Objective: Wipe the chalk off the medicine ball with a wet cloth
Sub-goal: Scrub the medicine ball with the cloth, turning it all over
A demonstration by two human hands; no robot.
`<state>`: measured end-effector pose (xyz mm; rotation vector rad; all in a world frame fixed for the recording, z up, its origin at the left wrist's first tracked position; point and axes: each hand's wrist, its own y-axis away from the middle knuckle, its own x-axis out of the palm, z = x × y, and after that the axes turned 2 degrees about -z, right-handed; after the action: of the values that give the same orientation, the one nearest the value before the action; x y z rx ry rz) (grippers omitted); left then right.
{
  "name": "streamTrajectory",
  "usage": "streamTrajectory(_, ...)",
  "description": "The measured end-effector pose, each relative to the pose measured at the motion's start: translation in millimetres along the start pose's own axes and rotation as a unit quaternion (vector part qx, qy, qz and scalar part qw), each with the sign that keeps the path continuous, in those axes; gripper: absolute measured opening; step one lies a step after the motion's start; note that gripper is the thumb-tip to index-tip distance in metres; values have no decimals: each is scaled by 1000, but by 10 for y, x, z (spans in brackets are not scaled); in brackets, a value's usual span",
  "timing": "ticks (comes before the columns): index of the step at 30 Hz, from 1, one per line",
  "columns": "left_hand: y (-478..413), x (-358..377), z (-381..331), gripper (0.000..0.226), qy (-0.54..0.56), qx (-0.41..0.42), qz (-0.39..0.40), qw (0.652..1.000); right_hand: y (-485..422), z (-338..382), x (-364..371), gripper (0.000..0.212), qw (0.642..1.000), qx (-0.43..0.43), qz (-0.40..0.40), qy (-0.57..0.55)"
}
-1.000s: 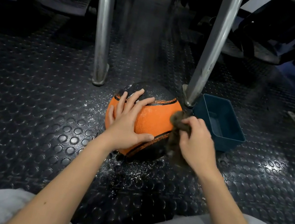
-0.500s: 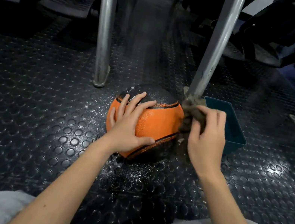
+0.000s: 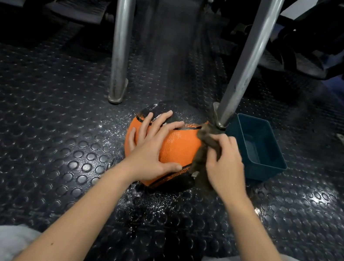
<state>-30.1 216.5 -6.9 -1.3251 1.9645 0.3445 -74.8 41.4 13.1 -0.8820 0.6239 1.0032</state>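
Left hand (image 3: 152, 147) lying spread on pebbled orange-black medicine ball (image 3: 180, 150); right hand (image 3: 224, 165) pinching brown cloth (image 3: 204, 143) against ball's side; blue tub (image 3: 272, 168) beside, on studded rubber floor (image 3: 49, 143).

Pebbled orange medicine ball (image 3: 179, 147), matt, dusted with white chalk up top. Limp brown cloth (image 3: 201, 158), glossy studded rubber floor (image 3: 47, 154), brushed metal posts (image 3: 123, 29), smooth teal plastic tub (image 3: 256, 168).

Right of ball (image 3: 178, 147): steel leg (image 3: 245, 58), bin (image 3: 261, 172) close; floor (image 3: 27, 139) left open.
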Motion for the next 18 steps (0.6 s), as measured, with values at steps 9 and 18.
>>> streamTrajectory(9, -4, 21, 42, 85, -3, 7, -17, 1000, 3, 115, -98, 26, 983, -93, -119, -102)
streamTrajectory(18, 5, 25, 14, 93, -12, 0, 0, 1000, -48, 116, -271, 33, 963, -110, -224, -102)
